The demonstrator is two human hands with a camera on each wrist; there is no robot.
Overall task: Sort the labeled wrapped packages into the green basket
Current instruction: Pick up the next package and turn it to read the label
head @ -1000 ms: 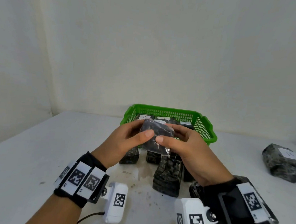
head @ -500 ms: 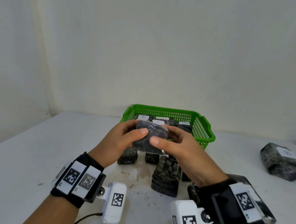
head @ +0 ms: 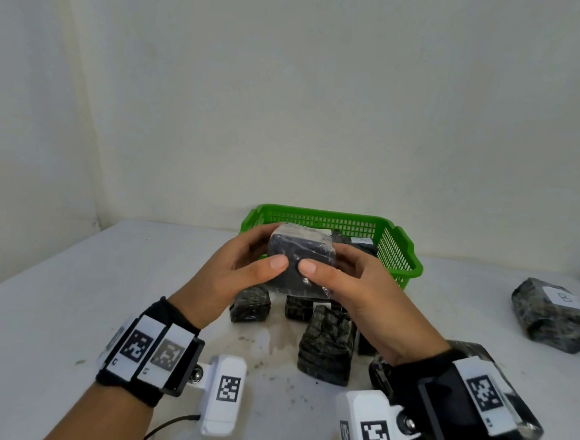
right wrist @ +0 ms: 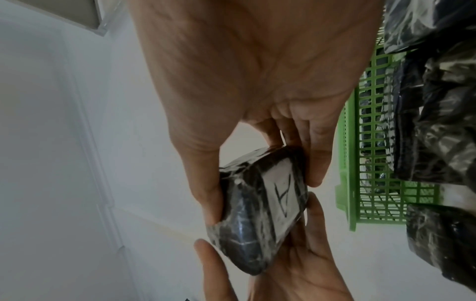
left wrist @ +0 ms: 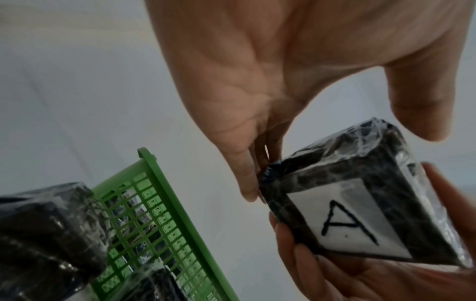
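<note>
Both hands hold one dark wrapped package in the air just in front of the green basket. My left hand grips its left side and my right hand grips its right side, thumbs on the near face. The package's white label reads "A" and faces away from me; it also shows in the right wrist view. The basket holds several labelled packages.
Several dark wrapped packages stand on the white table under my hands, one at the left. A bigger package labelled "B" lies far right. Another lies under my right wrist. A wall rises behind the basket.
The package has risen and moved forward towards the basket, and it has turned so its broad face stands more upright. Both hands kept their hold.
</note>
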